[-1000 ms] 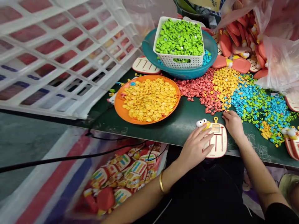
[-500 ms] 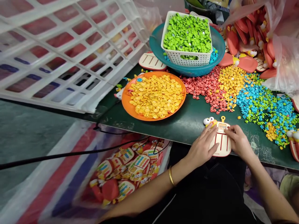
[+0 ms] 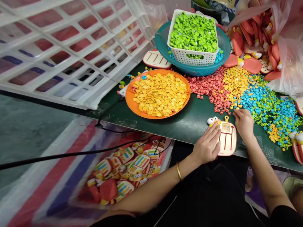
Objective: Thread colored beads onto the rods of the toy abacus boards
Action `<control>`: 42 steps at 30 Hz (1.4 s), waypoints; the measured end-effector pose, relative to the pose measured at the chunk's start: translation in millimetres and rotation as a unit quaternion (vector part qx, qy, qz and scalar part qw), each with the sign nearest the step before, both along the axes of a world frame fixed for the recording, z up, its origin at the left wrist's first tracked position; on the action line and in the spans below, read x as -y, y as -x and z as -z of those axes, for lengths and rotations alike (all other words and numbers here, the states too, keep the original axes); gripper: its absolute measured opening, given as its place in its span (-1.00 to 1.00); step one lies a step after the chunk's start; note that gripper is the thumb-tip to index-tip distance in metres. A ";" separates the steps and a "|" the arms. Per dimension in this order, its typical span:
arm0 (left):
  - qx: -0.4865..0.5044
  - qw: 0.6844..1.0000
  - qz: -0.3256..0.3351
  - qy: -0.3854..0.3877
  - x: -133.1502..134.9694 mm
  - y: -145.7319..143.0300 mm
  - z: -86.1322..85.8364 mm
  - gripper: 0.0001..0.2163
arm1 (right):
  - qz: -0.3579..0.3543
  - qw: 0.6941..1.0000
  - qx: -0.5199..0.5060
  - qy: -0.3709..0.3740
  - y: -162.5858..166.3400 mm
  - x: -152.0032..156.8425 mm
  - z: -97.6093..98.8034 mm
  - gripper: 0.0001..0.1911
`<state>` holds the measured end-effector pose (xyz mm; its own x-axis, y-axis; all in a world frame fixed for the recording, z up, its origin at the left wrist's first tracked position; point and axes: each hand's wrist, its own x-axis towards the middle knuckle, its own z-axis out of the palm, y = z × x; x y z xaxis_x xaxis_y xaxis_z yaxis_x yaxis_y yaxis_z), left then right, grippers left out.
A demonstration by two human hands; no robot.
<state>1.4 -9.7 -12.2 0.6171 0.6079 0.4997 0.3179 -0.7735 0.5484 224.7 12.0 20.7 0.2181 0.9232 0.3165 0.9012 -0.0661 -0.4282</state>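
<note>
A cream toy board with red slots, a yellow tab and a googly-eyed head lies at the near edge of the green table. My left hand lies flat on its left side, fingers stretched out and pressing it down. My right hand is just right of the board, fingers curled at the edge of the pile of small coloured beads. What its fingertips pinch is too small to see.
An orange plate of yellow discs sits left of the beads. Behind it a teal bowl holds a white basket of green pieces. A white crate stands left. A striped bag of finished toys hangs below. More toy shells sit back right.
My right hand has left the board and moved up and right to the bead pile. My left hand stays flat on the board.
</note>
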 end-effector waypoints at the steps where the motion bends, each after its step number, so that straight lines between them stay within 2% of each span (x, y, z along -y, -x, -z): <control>1: 0.019 1.000 -0.010 -0.001 1.0 -0.6 1.4 -0.49 | -0.009 1.000 -0.006 -0.010 3.2 10.6 -1.6 -0.70; 5: 0.022 0.998 -0.052 0.013 5.1 -1.5 0.6 -0.57 | -0.055 0.998 -0.020 -0.008 18.2 46.3 -5.0 -0.68; 9: 0.005 0.994 -0.111 0.017 7.5 -1.9 -4.1 -0.77 | -0.100 0.995 -0.018 0.022 24.9 67.4 -3.7 -0.66; 12: 0.012 0.994 -0.109 0.019 7.5 -3.2 -4.9 -0.90 | -0.131 0.990 -0.047 0.015 31.1 76.4 -3.4 -0.64; 15: 0.008 0.996 -0.089 0.025 6.9 -4.2 -4.3 -0.91 | -0.131 0.987 -0.091 -0.005 39.7 58.4 -4.3 -0.66; 19: -0.034 0.996 -0.081 0.028 6.4 -3.2 -6.5 -0.87 | 0.017 0.997 -0.078 0.018 43.6 -3.9 -6.2 -0.76; 22: -0.070 0.996 -0.060 0.007 5.3 -1.7 -10.0 -0.72 | 0.039 0.993 -0.090 0.060 35.1 -26.1 -11.5 -0.78; 24: -0.072 0.997 -0.029 0.006 4.3 -0.9 -11.1 -0.65 | 0.036 0.987 -0.150 0.043 25.8 -13.1 -16.7 -0.79; 27: -0.038 0.999 -0.020 0.023 3.3 -0.7 -9.9 -0.62 | 0.025 0.972 -0.231 0.048 15.2 29.4 -20.2 -0.78; 30: -0.008 0.999 -0.047 0.027 3.0 -2.0 -7.2 -0.62 | 0.026 0.980 -0.195 0.033 17.5 59.9 -10.4 -0.76; 33: 0.004 0.997 -0.073 0.025 3.2 -4.3 -5.0 -0.66 | 0.013 0.993 -0.113 -0.036 24.8 62.3 6.3 -0.72; 35: 0.002 0.996 -0.086 0.023 4.0 -5.7 -4.3 -0.70 | -0.010 0.996 -0.078 -0.051 26.8 59.0 12.3 -0.69; 39: -0.002 0.994 -0.105 0.020 6.0 -7.1 -4.8 -0.77 | -0.084 0.994 -0.063 -0.020 30.4 67.3 6.3 -0.69; 42: -0.002 0.995 -0.097 0.028 3.1 -8.2 -5.5 -0.81 | -0.142 0.984 -0.104 -0.016 36.2 68.3 -0.1 -0.67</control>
<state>9.7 -12.8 -6.7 0.4870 0.7430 0.4592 0.4613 -0.6652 0.5871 188.4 -56.3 20.8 0.0155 0.9468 0.3215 0.7738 0.1923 -0.6036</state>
